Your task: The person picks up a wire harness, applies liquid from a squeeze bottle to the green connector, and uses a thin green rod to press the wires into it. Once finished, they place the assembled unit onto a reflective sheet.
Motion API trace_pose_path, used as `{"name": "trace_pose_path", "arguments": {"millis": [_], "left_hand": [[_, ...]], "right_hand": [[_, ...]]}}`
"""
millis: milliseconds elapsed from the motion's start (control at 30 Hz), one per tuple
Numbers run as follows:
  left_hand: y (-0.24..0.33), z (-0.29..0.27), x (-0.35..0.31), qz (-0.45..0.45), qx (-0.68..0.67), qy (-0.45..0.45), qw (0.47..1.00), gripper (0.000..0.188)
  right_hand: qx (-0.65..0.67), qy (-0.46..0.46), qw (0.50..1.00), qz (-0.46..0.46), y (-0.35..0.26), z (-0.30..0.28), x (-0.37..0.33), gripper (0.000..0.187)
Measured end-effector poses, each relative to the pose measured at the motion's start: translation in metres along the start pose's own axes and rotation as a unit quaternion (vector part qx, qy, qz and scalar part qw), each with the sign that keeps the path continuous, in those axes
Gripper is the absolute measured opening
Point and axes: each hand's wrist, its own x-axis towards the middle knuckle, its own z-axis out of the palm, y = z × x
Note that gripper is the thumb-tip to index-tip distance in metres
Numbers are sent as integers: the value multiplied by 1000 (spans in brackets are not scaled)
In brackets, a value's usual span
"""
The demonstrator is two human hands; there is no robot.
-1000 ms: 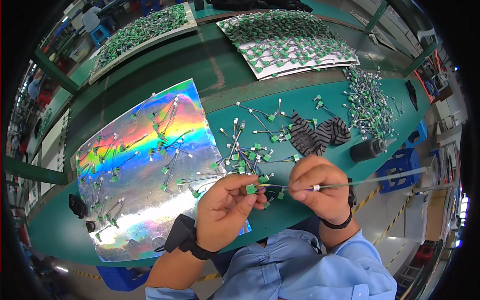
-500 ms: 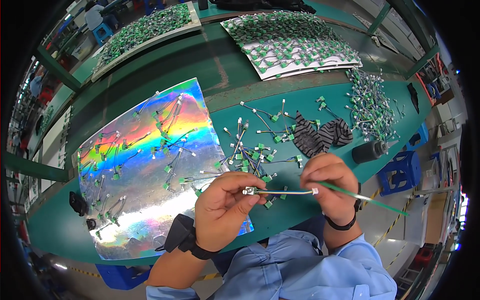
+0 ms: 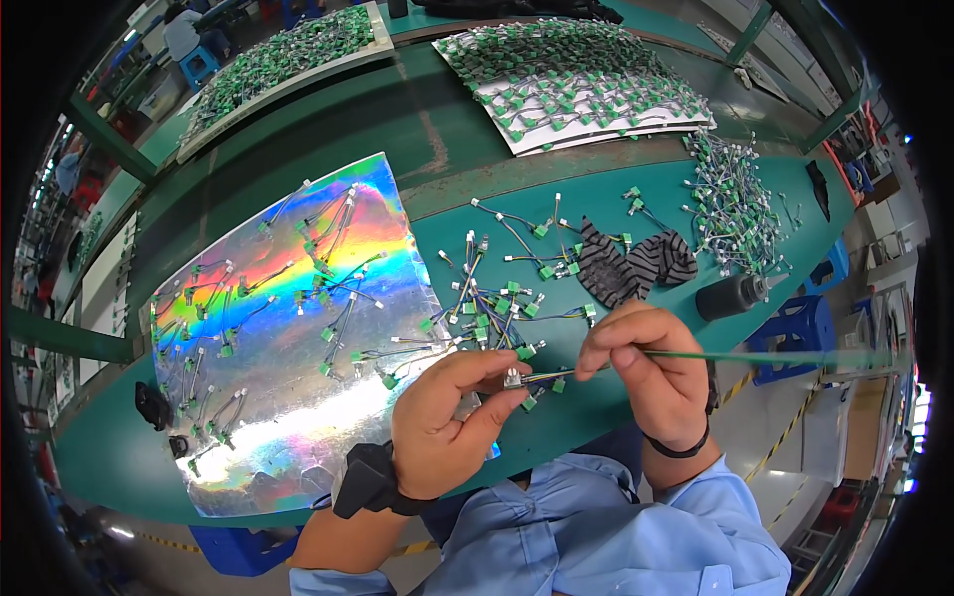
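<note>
Currently pinching a small wired connector [image 3: 513,378] between thumb and fingertips of the half-curled left hand [image 3: 445,419], over the green bench [image 3: 568,419]. Gripping a thin green rod [image 3: 711,356], blurred toward its far end, with thumb and bent fingers of the nearly closed right hand [image 3: 660,372]. Can follow the connector's thin wires [image 3: 542,376] to the right fingertips; cannot tell about any hold on their hidden end. Can see an iridescent foil sheet [image 3: 283,387] to the left.

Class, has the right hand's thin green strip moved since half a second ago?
Yes: the thin green strip has swung upward in the view, now crossing the blue stool instead of passing below it.
</note>
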Motion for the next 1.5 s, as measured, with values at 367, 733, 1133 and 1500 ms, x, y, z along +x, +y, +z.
{"name": "trace_pose_path", "arguments": {"millis": [367,733,1133,1500], "left_hand": [[-4,1,6,4,44,21,999,32],[3,3,7,37,160,46,985,26],[7,4,10,3,167,35,985,22],[-7,1,6,-88,-19,20,996,19]], "right_hand": [[-241,-105,964,-27,11,13,18,16],[-378,-142,908,-110,12,14,15,21],[-435,-122,882,-131,14,19,8,23],[-261,-60,963,-23,23,23,7,16]]}}
